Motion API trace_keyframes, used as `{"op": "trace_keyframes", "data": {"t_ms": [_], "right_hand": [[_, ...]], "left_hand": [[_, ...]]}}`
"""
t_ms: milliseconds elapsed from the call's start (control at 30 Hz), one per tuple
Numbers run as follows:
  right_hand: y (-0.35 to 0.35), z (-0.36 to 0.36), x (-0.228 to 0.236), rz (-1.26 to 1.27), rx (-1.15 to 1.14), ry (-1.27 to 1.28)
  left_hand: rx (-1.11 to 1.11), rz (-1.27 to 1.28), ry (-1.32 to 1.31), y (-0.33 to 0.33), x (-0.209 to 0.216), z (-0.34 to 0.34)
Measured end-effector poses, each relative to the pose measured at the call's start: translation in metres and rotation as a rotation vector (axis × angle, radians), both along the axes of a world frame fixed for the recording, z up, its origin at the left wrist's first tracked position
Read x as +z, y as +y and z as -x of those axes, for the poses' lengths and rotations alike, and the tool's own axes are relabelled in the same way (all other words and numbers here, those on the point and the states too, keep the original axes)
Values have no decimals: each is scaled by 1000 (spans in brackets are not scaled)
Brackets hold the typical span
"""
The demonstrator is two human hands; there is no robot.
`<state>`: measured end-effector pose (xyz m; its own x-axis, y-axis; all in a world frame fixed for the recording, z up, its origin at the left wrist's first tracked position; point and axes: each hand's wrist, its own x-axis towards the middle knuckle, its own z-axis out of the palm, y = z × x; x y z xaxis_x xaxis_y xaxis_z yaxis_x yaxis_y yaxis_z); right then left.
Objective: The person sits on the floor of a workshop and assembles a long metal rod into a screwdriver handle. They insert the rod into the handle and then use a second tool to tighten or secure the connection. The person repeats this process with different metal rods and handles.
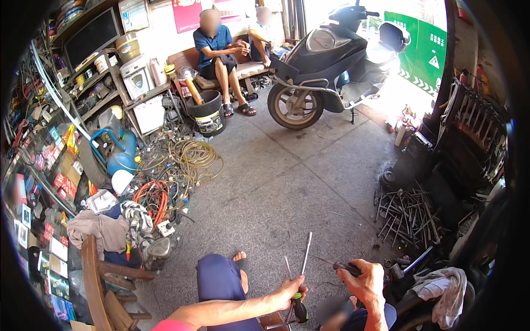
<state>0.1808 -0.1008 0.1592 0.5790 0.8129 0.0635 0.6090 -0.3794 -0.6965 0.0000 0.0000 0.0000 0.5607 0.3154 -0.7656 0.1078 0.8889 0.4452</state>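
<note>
Low in the head view, my left hand (pixel 291 291) is closed round two tools. One is a screwdriver with a green and black handle (pixel 299 309), its thin shaft pointing up. The other is a long metal T-handle wrench (pixel 306 254), whose crossbar shows below the hand. To the right, my right hand (pixel 367 281) grips a dark-handled tool (pixel 346 269) with a thin shaft directed left; its exact kind is unclear. Both hands are above the floor, apart from each other. My navy-covered knee (pixel 221 281) is left of them.
A heap of metal rods (pixel 408 218) lies right, near a draped cloth (pixel 441 289). Left are a wooden chair (pixel 96 281), coiled hose (pixel 196 160) and a glass case of small boxes. A scooter (pixel 326 66), black bucket (pixel 210 113) and two seated people (pixel 215 47) occupy the back.
</note>
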Motion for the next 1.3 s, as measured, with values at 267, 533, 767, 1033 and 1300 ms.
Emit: {"op": "trace_keyframes", "data": {"t_ms": [267, 533, 767, 1033, 1300], "right_hand": [[1, 10, -1, 2, 24, -6], [8, 2, -14, -49, -102, -100], [7, 5, -7, -8, 1, -27], [8, 0, -1, -392, -246, 86], [6, 6, -11, -160, 20, 148]], "left_hand": [[-66, -29, 54, -2, 10, 9], [-82, -57, 32, 1, 5, 3], [-72, -60, -33, 1, 0, 4], [-51, -38, -11, 1, -1, 0], [-70, -41, 8, 0, 2, -2]]}}
